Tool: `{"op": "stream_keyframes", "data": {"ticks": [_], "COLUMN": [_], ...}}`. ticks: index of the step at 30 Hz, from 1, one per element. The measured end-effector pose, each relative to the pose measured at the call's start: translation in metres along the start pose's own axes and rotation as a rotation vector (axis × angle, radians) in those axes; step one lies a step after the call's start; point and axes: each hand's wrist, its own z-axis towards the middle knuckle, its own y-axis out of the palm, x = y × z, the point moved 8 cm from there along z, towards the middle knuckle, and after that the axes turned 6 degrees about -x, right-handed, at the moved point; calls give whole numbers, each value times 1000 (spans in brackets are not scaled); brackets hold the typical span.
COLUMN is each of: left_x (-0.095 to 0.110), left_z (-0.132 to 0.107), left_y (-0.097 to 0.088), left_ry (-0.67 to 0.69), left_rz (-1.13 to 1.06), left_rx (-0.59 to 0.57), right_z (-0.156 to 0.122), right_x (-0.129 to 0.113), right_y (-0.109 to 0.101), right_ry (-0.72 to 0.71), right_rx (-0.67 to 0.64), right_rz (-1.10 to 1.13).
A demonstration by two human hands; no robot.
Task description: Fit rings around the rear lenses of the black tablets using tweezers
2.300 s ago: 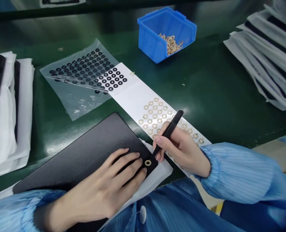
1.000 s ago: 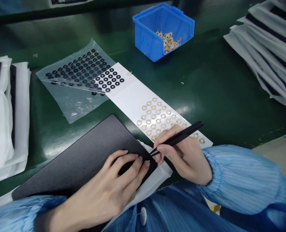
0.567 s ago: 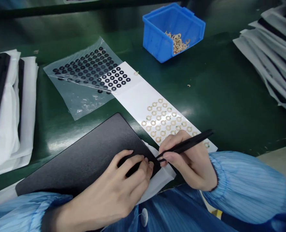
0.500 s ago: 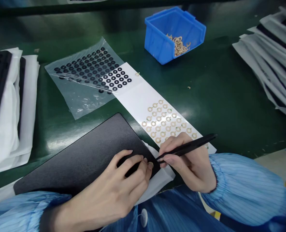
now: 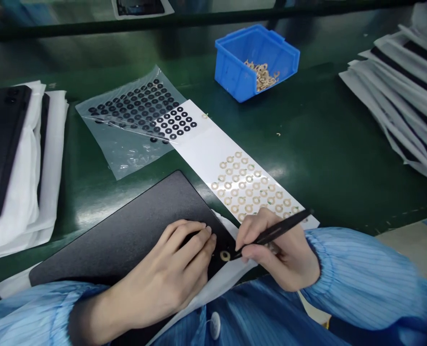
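The panel (image 5: 137,226) lies aslant on the green table (image 5: 325,144), with a white sheet (image 5: 220,284) under it that shows past its edges. A pale ring (image 5: 225,255) sits on the panel's right-hand corner.

The left hand (image 5: 170,274) rests palm down on the panel, fingers bent and slightly parted, grasping nothing; its fingertips are just beside the ring. The right hand (image 5: 278,254), just off the panel's right end, pinches the black tweezers (image 5: 285,226) between thumb and fingers. The tweezers' tips point at the ring's right edge; whether they touch it, I cannot tell.

Beyond the panel's right edge runs a white strip (image 5: 202,144). Pale rings (image 5: 242,185) in rows cover its part nearer the right hand, and black rings (image 5: 177,121) cover its far end. More black rings show on the clear film (image 5: 127,166), which lies beyond the panel.

Farther off from the panel, past the strip, stands a blue bin (image 5: 235,69) with tan bits (image 5: 263,77) in it. Wrapped stacks lie well apart from the panel: the left stack (image 5: 51,168) and the right stack (image 5: 390,96).
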Motion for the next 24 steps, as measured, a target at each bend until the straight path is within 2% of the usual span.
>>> {"op": "stream_keyframes", "data": {"ticks": [3,6,9,11,12,14,15,16,18,20,21,24], "left_x": [1,0,-2,-2,-1,2,3,4,1,-16,-32,-104], "left_z": [0,0,1,1,1,0,0,0,1,3,3,-8], "left_y": [0,0,1,3,4,4,4,3,-5,-21,-33,-72], "left_ry": [4,3,5,9,12,16,21,27,15,-47,-106,-428], "left_rz": [11,9,23,51,64,81,88,93,103,117,128,169], "left_rx": [-3,-8,-12,-12,-13,-7,-9,-9,4,43,74,178], "right_z": [-2,7,33,60,75,108,126,147,171,182,186,195], "right_x": [-2,-11,-35,-44,-42,-26,-14,3,21,22,18,5], "right_y": [-9,-38,-91,-130,-147,-180,-191,-197,-208,-212,-210,-184], "right_ry": [17,58,-10,-113,-168,-151,-87,16,83,109,124,176], "right_rx": [38,146,386,547,593,671,641,526,447,428,419,308], "right_rz": [76,-18,-352,-457,-440,-482,-560,-626,-647,-683,-717,-800]}}
